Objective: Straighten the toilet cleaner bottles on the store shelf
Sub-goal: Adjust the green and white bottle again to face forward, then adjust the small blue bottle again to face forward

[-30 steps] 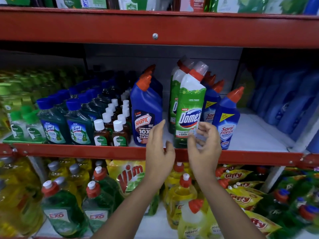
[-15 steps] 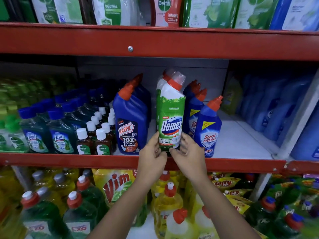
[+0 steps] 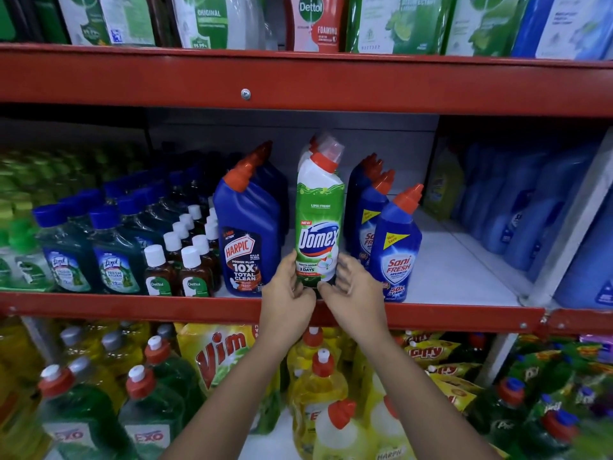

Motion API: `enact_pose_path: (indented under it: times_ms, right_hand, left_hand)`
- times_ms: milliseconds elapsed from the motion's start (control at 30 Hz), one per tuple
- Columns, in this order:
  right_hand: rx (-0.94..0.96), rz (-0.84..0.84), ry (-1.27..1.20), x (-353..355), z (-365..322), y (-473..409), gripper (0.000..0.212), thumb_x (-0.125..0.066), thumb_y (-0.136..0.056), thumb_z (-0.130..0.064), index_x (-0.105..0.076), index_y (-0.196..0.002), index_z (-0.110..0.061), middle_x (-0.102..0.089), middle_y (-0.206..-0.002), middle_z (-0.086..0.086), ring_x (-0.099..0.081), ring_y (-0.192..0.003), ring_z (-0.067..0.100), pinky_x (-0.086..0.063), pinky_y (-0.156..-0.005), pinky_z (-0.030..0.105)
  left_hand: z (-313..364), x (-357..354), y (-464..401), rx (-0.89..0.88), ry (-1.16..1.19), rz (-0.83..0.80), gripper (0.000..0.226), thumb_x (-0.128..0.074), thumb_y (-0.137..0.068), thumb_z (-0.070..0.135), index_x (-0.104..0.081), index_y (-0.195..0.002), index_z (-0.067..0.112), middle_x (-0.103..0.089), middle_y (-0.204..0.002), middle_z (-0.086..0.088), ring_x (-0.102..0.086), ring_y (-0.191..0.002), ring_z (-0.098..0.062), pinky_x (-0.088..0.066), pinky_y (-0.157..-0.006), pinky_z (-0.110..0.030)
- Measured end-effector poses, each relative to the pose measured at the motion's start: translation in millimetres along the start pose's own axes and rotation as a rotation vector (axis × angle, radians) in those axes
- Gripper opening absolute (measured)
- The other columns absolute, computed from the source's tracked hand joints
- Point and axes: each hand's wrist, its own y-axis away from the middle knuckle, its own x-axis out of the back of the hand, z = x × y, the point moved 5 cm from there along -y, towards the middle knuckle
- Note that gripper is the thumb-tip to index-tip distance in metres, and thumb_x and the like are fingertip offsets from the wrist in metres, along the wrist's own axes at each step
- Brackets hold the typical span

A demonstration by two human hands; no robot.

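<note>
A green and white Domex toilet cleaner bottle (image 3: 319, 220) with a red cap stands upright at the front of the middle shelf, label facing me. My left hand (image 3: 287, 298) grips its base from the left and my right hand (image 3: 353, 293) grips it from the right. A blue Harpic bottle (image 3: 247, 234) stands just to its left. To its right stands a blue Sani Fresh bottle (image 3: 396, 247), with more blue bottles lined up behind it. Another Domex bottle shows partly behind the front one.
The red shelf edge (image 3: 132, 308) runs just below my hands. Small Dettol bottles (image 3: 175, 267) and Lizol bottles (image 3: 112, 254) fill the left side. White bare shelf (image 3: 464, 270) lies right of the Sani Fresh. Dish liquid bottles and Vim pouches crowd the shelf below.
My hands moved down from the Domex bottle's middle to its base and closed on both sides. The bottle went from leaning to upright at the shelf front.
</note>
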Motion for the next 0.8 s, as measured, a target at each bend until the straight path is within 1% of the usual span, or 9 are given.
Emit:
enact_pose_path:
  times_ms: [133,200,367,433,533,600,667,700,800]
  right_hand:
    - [0.003,-0.004,0.031,1.5,-2.5,0.3,0.057,-0.071,-0.08,-0.011,-0.051,-0.133,-0.019,-0.061,-0.108,-0.014,-0.058,-0.094,-0.009,-0.043,-0.074,-0.001]
    - [0.001,-0.003,0.029,2.1,-2.9,0.2,0.057,-0.071,-0.08,-0.012,-0.052,-0.133,-0.019,-0.061,-0.107,-0.013,-0.058,-0.095,-0.007,-0.043,-0.075,0.001]
    - [0.0,-0.031,-0.044,5.8,-5.8,5.9,0.058,-0.069,-0.082,-0.007,-0.05,-0.136,-0.019,-0.058,-0.111,-0.016,-0.052,-0.09,-0.021,-0.04,-0.072,-0.006]
    - [0.018,0.036,-0.077,13.6,-4.8,11.8,0.053,-0.067,-0.084,-0.006,-0.053,-0.134,-0.018,-0.06,-0.113,-0.014,-0.056,-0.097,-0.014,-0.043,-0.074,-0.003]
    - [0.089,0.309,-0.117,41.3,-3.5,23.4,0.034,-0.064,-0.086,-0.006,-0.063,-0.118,-0.017,-0.068,-0.108,-0.006,-0.064,-0.1,0.001,-0.049,-0.074,0.005]
    - [0.151,0.481,-0.102,64.9,-3.8,28.8,0.026,-0.062,-0.087,-0.006,-0.063,-0.108,-0.02,-0.067,-0.103,-0.003,-0.064,-0.099,0.003,-0.051,-0.075,0.01]
    - [0.168,0.561,-0.065,84.7,-0.7,28.8,0.027,-0.061,-0.087,-0.006,-0.059,-0.111,-0.018,-0.061,-0.109,-0.001,-0.06,-0.102,0.003,-0.051,-0.075,0.011]
    - [0.152,0.57,-0.056,92.1,3.3,27.5,0.03,-0.061,-0.088,-0.006,-0.057,-0.115,-0.016,-0.057,-0.114,0.0,-0.057,-0.103,0.002,-0.05,-0.075,0.009]
    - [0.003,0.452,-0.023,103.9,20.6,20.9,0.05,-0.063,-0.088,-0.011,-0.045,-0.134,-0.016,-0.047,-0.129,0.0,-0.05,-0.106,0.004,-0.048,-0.085,0.016]
  left_hand:
    - [1.5,-2.3,1.1,-0.005,-0.005,0.015,0.068,-0.048,-0.081,-0.018,-0.043,-0.138,0.019,-0.054,-0.104,0.031,-0.052,-0.088,0.033,-0.039,-0.073,0.007]
    - [2.1,-3.4,1.1,-0.009,-0.01,0.022,0.068,-0.049,-0.08,-0.018,-0.043,-0.135,0.022,-0.055,-0.105,0.03,-0.053,-0.089,0.032,-0.04,-0.074,0.006]
    - [0.6,-5.1,2.5,-0.011,0.005,0.08,0.066,-0.054,-0.081,-0.015,-0.045,-0.128,0.03,-0.057,-0.109,0.026,-0.055,-0.095,0.026,-0.043,-0.077,0.003]
    - [3.1,-8.4,8.9,-0.045,-0.036,0.165,0.066,-0.056,-0.081,-0.013,-0.046,-0.133,0.026,-0.055,-0.119,0.015,-0.053,-0.1,0.021,-0.041,-0.078,0.004]
    - [10.4,-19.9,19.2,-0.146,-0.115,0.277,0.062,-0.053,-0.081,-0.013,-0.047,-0.134,0.02,-0.045,-0.127,0.008,-0.049,-0.111,0.011,-0.039,-0.085,0.002]
    - [14.9,-35.1,19.6,-0.164,-0.105,0.234,0.057,-0.05,-0.082,-0.013,-0.051,-0.13,0.02,-0.051,-0.126,0.005,-0.052,-0.117,0.0,-0.043,-0.091,-0.006]
    - [18.1,-53.6,16.4,-0.129,-0.08,0.132,0.056,-0.048,-0.085,-0.012,-0.05,-0.132,0.018,-0.055,-0.13,0.002,-0.054,-0.12,-0.009,-0.047,-0.098,-0.018]
    - [19.9,-62.5,14.7,-0.107,-0.072,0.085,0.057,-0.048,-0.086,-0.012,-0.048,-0.134,0.017,-0.055,-0.131,0.003,-0.054,-0.119,-0.008,-0.047,-0.099,-0.02]
    - [19.3,-86.1,9.9,-0.055,-0.054,-0.027,0.062,-0.049,-0.086,-0.013,-0.041,-0.14,0.017,-0.054,-0.122,0.014,-0.056,-0.101,0.016,-0.045,-0.085,-0.001]
